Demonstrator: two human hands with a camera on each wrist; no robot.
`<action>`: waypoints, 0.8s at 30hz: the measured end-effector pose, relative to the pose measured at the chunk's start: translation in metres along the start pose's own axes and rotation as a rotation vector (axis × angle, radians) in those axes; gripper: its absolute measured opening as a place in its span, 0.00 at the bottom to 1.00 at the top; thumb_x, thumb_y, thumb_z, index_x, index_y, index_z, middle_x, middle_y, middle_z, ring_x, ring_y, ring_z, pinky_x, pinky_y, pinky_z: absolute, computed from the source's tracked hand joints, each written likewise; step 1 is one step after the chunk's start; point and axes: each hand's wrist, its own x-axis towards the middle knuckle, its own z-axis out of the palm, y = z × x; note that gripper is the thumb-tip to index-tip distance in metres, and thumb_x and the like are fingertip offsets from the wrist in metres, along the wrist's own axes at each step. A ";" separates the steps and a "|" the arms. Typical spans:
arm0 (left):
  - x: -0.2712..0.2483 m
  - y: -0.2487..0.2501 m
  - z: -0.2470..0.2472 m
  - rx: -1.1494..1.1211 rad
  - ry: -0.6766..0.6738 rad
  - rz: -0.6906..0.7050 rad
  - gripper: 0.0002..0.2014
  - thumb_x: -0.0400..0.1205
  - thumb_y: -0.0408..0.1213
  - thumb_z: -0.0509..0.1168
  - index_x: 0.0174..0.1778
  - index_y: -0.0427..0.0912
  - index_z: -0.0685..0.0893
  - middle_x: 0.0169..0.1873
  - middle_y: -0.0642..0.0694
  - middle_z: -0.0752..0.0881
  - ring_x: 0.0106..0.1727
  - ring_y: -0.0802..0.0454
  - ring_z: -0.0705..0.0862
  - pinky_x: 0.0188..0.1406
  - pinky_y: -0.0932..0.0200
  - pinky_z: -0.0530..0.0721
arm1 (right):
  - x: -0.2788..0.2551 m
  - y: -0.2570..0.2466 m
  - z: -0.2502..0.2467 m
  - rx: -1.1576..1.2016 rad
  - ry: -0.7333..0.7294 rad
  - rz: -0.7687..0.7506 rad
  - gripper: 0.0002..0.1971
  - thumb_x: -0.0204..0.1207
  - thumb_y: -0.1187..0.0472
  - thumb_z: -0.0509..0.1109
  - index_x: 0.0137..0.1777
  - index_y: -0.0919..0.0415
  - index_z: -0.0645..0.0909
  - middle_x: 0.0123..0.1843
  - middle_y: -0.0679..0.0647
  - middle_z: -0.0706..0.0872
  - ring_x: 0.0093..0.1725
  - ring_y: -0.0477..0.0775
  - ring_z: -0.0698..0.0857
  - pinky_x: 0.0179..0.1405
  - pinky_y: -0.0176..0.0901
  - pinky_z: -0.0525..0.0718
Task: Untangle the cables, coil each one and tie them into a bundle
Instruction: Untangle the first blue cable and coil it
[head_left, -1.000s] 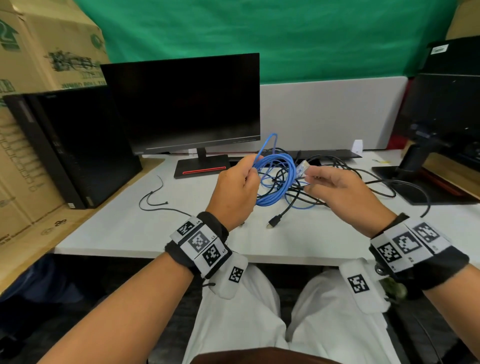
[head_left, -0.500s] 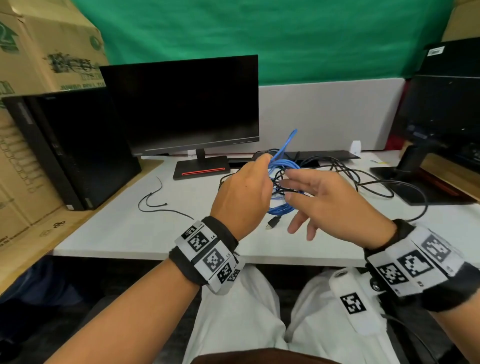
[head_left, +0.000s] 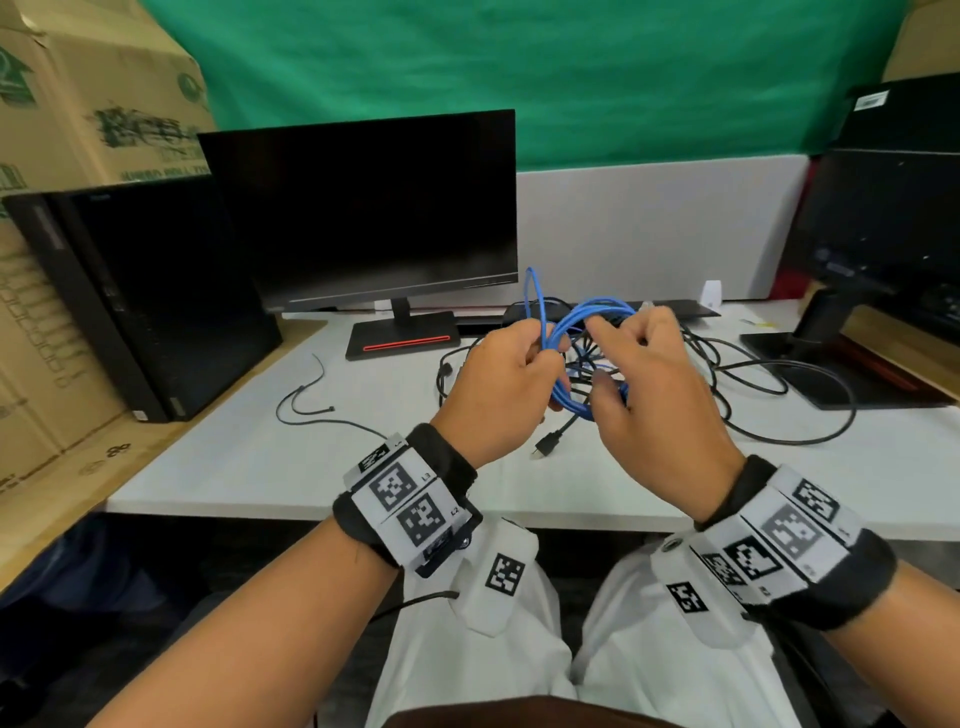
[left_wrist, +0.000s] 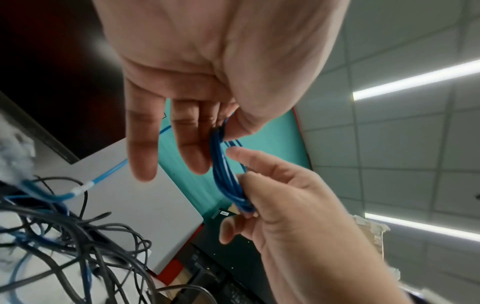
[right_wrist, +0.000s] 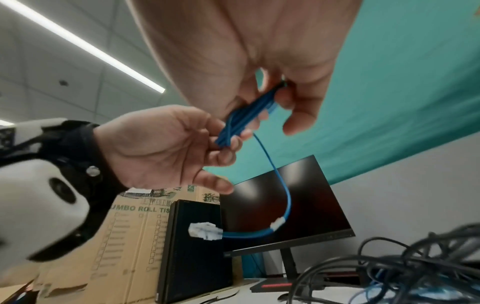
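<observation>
- My left hand (head_left: 501, 382) pinched the blue cable (head_left: 571, 332) coil between thumb and forefinger, the other fingers straight
- My right hand (head_left: 652, 384) gripped the same coil on its other side with curled fingers
- The coil was held above the surface (head_left: 249, 457), over the tangled black cables (head_left: 753, 374)
- Its white plug (right_wrist: 205, 230) hung free

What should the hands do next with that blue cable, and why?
Probably wrap the loose tail around the blue coil to bind it. Both the left hand and the right hand pinch the gathered loops, while the free end with its clear plug dangles. The black cables lie tangled on the desk.
</observation>
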 end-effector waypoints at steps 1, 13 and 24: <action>0.000 0.001 0.000 -0.063 -0.003 -0.025 0.08 0.86 0.29 0.59 0.48 0.41 0.84 0.29 0.53 0.86 0.31 0.60 0.85 0.39 0.46 0.92 | 0.001 0.002 0.000 0.006 0.054 -0.020 0.19 0.73 0.76 0.67 0.63 0.65 0.81 0.48 0.55 0.68 0.40 0.53 0.72 0.31 0.50 0.80; -0.006 -0.004 0.000 -0.614 -0.341 -0.119 0.27 0.91 0.56 0.41 0.32 0.45 0.71 0.23 0.47 0.74 0.33 0.50 0.78 0.46 0.45 0.80 | 0.008 0.021 -0.002 0.283 -0.167 -0.006 0.39 0.77 0.75 0.68 0.83 0.42 0.66 0.83 0.52 0.57 0.81 0.37 0.58 0.76 0.39 0.71; -0.003 0.002 -0.021 -0.542 -0.499 -0.159 0.32 0.88 0.61 0.48 0.21 0.48 0.68 0.16 0.51 0.61 0.20 0.48 0.65 0.32 0.52 0.83 | 0.011 0.012 -0.017 0.513 -0.386 -0.068 0.08 0.74 0.66 0.77 0.48 0.54 0.85 0.57 0.43 0.81 0.66 0.41 0.74 0.70 0.38 0.71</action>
